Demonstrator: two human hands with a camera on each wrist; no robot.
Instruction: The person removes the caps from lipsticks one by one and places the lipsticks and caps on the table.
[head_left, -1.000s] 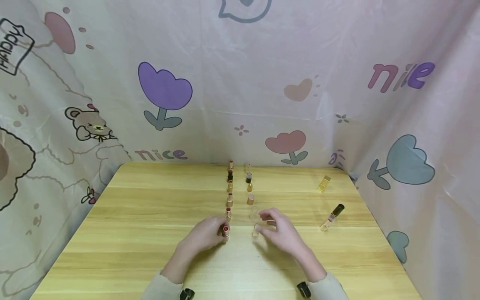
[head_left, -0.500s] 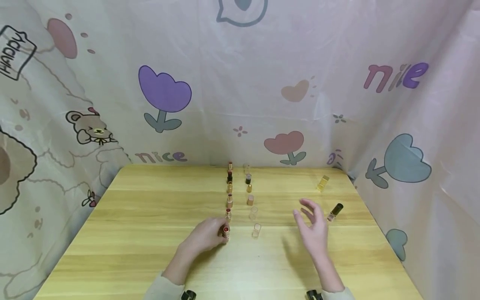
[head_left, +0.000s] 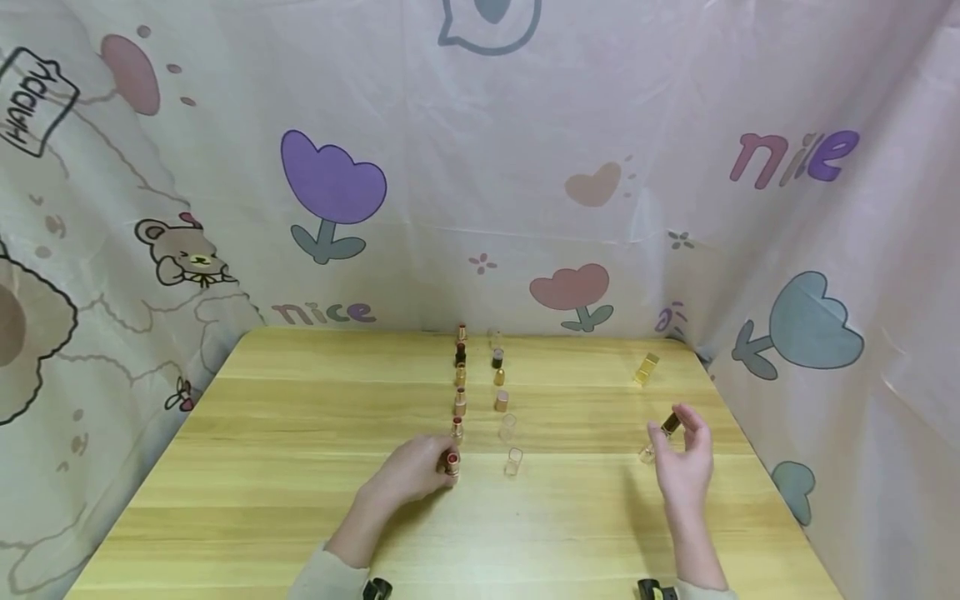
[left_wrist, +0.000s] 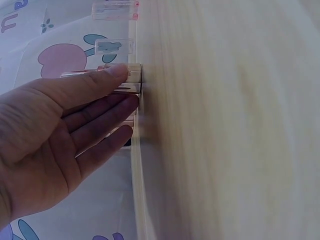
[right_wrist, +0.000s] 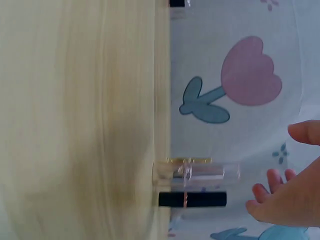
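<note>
My left hand (head_left: 412, 472) pinches an uncapped red lipstick (head_left: 452, 463) standing upright at the near end of a row; in the left wrist view the thumb presses the lipstick's base (left_wrist: 134, 73). Opposite it stands a clear cap (head_left: 513, 462). My right hand (head_left: 684, 467) hovers at the right of the table, its fingers spread beside a black lipstick tube (head_left: 671, 424) and a clear tube (head_left: 647, 454). In the right wrist view, a gap separates this hand (right_wrist: 292, 195) from the upright black tube (right_wrist: 200, 199) and clear tube (right_wrist: 210, 173).
Several uncapped lipsticks (head_left: 460, 402) run in a line toward the back. Beside them is a second line of caps, including a rose-gold cap (head_left: 502, 402). A gold lipstick tube (head_left: 647, 368) stands at the back right. A printed curtain (head_left: 450, 250) borders the wooden table (head_left: 300, 400).
My right hand has left the near clear cap and moved right, to the black and clear tubes. The left hand keeps its hold on the lipstick in place.
</note>
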